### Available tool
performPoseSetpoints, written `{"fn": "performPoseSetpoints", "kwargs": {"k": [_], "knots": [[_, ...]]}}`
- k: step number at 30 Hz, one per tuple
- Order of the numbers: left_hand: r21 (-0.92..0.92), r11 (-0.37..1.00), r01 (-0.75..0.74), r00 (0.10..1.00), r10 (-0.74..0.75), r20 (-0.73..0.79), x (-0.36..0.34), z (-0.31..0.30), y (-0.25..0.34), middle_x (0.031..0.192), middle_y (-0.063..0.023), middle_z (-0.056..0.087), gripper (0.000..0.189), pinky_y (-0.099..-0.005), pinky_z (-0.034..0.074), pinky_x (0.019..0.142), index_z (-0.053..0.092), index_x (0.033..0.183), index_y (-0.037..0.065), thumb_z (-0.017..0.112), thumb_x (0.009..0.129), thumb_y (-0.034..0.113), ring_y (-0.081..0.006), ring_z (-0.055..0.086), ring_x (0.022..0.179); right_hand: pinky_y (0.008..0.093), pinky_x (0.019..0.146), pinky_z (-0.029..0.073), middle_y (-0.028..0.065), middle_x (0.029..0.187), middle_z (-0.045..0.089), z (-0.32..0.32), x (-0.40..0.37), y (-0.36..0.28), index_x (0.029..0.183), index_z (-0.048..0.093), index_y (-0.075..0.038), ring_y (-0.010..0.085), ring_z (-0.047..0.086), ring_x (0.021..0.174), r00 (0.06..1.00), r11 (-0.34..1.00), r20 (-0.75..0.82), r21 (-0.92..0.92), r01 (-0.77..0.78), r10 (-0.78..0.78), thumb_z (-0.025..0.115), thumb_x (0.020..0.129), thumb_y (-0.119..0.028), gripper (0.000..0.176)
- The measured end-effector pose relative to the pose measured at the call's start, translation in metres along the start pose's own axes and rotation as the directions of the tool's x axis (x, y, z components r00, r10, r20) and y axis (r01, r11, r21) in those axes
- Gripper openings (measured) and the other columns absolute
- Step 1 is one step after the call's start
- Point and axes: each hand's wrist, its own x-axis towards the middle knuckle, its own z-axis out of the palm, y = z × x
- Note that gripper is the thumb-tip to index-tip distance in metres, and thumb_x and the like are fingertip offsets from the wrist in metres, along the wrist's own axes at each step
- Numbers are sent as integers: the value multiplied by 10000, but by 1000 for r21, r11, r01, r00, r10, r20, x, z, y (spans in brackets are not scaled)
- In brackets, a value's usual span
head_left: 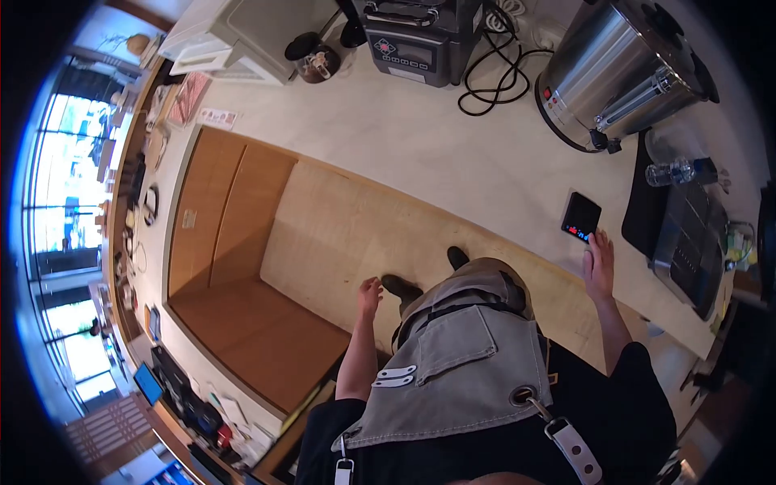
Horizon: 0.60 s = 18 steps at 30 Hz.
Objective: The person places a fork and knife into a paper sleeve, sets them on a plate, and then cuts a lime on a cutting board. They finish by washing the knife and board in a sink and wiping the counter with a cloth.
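On the counter lies a small black digital scale (581,217) with red and blue lights along its near edge. My right hand (598,265) is at that lit edge, fingers stretched out, its fingertips seemingly touching the scale; nothing is held. My left hand (370,296) hangs over the floor near my shoes, its fingers loosely bent and no object visible in it. I wear a grey apron (453,364) with a pocket and white straps.
A steel urn (618,73) with a tap stands at the back right, beside a black-topped tray (691,242) and a clear bottle (671,172). Behind are a dark grey machine (416,48), a black cable (505,81) and a glass jar (314,61). A brown cabinet (259,339) bounds the left.
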Motion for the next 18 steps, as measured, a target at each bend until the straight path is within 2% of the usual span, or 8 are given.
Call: {"fn": "performPoseSetpoints", "kwargs": {"k": [5, 8, 9, 11, 12, 13, 16, 18], "knots": [[78, 994, -82, 979, 66, 194, 35, -26, 45, 1224, -96, 680, 416, -369, 534, 884, 553, 1359, 37, 542, 1036, 298, -215, 652, 1092, 472, 1208, 264, 169, 1532, 454, 11, -1, -25, 1483, 451, -83, 340, 392, 1444, 980, 984, -85, 30, -178, 180, 518, 1045, -174, 452], [155, 986, -66, 976, 32, 215, 58, -70, 21, 1192, -107, 692, 398, -365, 539, 879, 583, 1321, 29, 547, 1033, 301, -202, 663, 1054, 430, 1188, 303, 139, 1510, 491, 25, 9, -31, 1479, 458, -82, 315, 422, 1423, 897, 852, -113, 383, -357, 427, 581, 1028, -251, 498], [97, 991, -97, 971, 73, 230, 81, -95, -11, 1054, -93, 714, 423, -342, 543, 772, 658, 1233, 27, 662, 951, 342, -192, 683, 951, 400, 1160, 341, 167, 1476, 517, 23, 23, -46, 1502, 425, -83, 312, 458, 1386, 812, 769, -108, 414, -488, 573, 687, 952, -399, 686], [334, 878, -342, 915, 231, 331, 86, -152, -35, 977, -98, 723, 353, -313, 525, 748, 709, 1140, 27, 653, 949, 318, -165, 672, 896, 420, 1155, 341, 212, 1477, 496, 35, 55, -66, 1523, 386, -85, 338, 451, 1381, 722, 709, -181, 451, -542, 668, 730, 878, -497, 839], [271, 869, -415, 894, 334, 300, 88, -178, -57, 921, -91, 715, 314, -298, 511, 729, 727, 1074, 25, 642, 952, 303, -152, 656, 860, 431, 1152, 340, 234, 1477, 486, 46, 72, -73, 1534, 366, -86, 351, 447, 1378, 673, 677, -212, 472, -565, 709, 752, 842, -545, 916], [212, 848, -486, 864, 429, 264, 93, -202, -72, 864, -84, 707, 291, -284, 497, 710, 744, 1007, 24, 631, 956, 287, -138, 640, 823, 469, 1140, 341, 274, 1437, 486, 58, 88, -82, 1536, 339, -73, 394, 448, 1339, 586, 670, -338, 255, -697, 737, 766, 771, -625, 1036], [170, 960, -222, 966, 193, 171, 85, -266, -64, 861, -86, 710, 273, -300, 509, 731, 744, 980, 24, 601, 970, 256, -148, 642, 806, 509, 1114, 348, 252, 1416, 487, 85, 123, -106, 1505, 370, -60, 430, 447, 1297, 480, 561, -412, 97, -822, 775, 750, 767, -643, 1015], [396, 902, -173, 977, 107, 182, 92, -308, -48, 937, -95, 718, 276, -325, 522, 760, 718, 1075, 27, 587, 981, 251, -178, 658, 837, 517, 1091, 362, 240, 1405, 488, 108, 146, -130, 1483, 387, -57, 443, 459, 1261, 532, 638, -461, 100, -764, 710, 745, 773, -639, 986]]}}
